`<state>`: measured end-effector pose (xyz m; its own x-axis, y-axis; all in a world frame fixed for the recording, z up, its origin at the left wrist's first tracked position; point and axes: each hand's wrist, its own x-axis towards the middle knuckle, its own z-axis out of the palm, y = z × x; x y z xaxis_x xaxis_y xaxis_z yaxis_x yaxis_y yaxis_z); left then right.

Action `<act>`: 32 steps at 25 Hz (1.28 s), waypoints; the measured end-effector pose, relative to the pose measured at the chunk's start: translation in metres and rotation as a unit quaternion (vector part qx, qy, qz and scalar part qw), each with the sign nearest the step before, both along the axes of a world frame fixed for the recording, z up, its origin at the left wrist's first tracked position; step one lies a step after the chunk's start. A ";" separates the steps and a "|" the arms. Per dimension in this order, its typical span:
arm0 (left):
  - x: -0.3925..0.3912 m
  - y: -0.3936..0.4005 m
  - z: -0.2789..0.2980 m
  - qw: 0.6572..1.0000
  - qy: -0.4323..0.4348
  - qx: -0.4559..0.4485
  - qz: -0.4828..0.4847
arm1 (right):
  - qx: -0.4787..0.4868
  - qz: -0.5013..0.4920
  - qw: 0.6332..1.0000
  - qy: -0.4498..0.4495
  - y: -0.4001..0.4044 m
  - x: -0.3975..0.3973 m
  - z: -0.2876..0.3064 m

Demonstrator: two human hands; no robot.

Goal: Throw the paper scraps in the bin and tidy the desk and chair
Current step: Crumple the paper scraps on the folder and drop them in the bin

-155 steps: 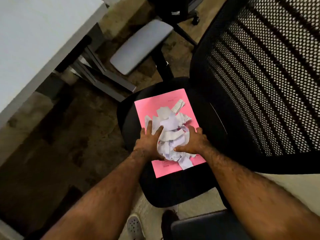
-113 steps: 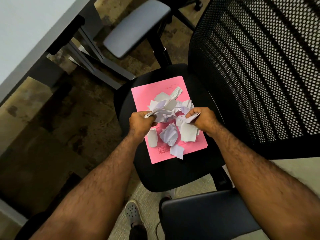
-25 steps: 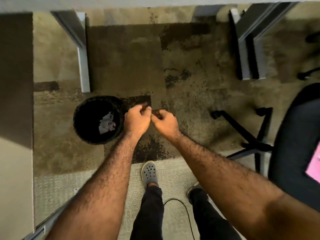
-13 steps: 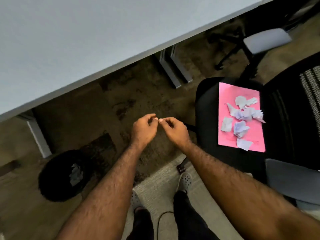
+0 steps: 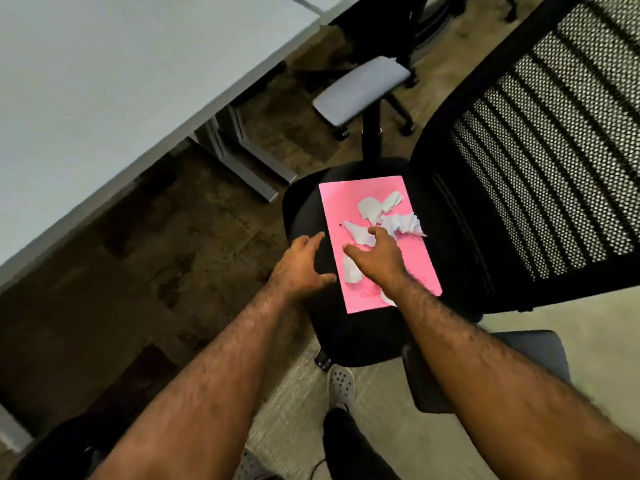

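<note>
A pink folder (image 5: 412,268) lies on the black seat of an office chair (image 5: 356,334). Several white paper scraps (image 5: 381,206) are scattered over the folder's far half, and one scrap (image 5: 351,273) lies near its left edge. My right hand (image 5: 379,258) hovers over the folder with fingers spread, empty, covering some scraps. My left hand (image 5: 301,265) is open just left of the folder, above the seat's edge. The black bin (image 5: 52,452) shows only partly at the bottom left corner.
The grey desk (image 5: 104,81) fills the upper left, its metal legs (image 5: 242,157) standing on the carpet. The chair's mesh back (image 5: 540,140) rises on the right, with armrests (image 5: 360,88) beyond and near me. My feet stand just in front of the seat.
I dropped scraps into the bin, then turned back to the chair. Both hands moved from pinched together near the bin to spread open over the folder; fewer scraps lie there than before.
</note>
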<state>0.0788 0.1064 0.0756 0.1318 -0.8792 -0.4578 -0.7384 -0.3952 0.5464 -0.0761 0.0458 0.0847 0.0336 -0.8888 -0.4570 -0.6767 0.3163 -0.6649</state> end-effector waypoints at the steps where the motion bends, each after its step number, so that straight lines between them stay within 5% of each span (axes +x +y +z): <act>1: -0.010 -0.013 -0.008 1.000 -0.005 0.016 -0.026 | 0.014 0.004 1.000 0.015 -0.015 -0.015 -0.007; 12: -0.092 -0.082 -0.093 0.977 -0.138 0.072 -0.144 | 0.029 0.071 0.980 0.186 -0.140 -0.099 -0.089; 21: -0.085 -0.128 -0.116 0.979 -0.119 0.017 -0.163 | -0.006 0.233 0.947 0.223 -0.146 -0.081 -0.127; 28: -0.086 -0.151 -0.113 0.964 -0.148 0.007 -0.220 | -0.054 0.195 0.963 0.178 -0.135 -0.075 -0.136; 32: -0.083 -0.152 -0.108 0.991 -0.087 0.015 -0.105 | -0.037 0.133 0.981 0.137 -0.144 -0.079 -0.131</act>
<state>-0.0045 -0.0459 -0.0326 0.0278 -0.8816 -0.4712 -0.8880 -0.2383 0.3933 -0.1556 -0.0982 -0.0465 0.1541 -0.8959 -0.4167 -0.8853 0.0620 -0.4608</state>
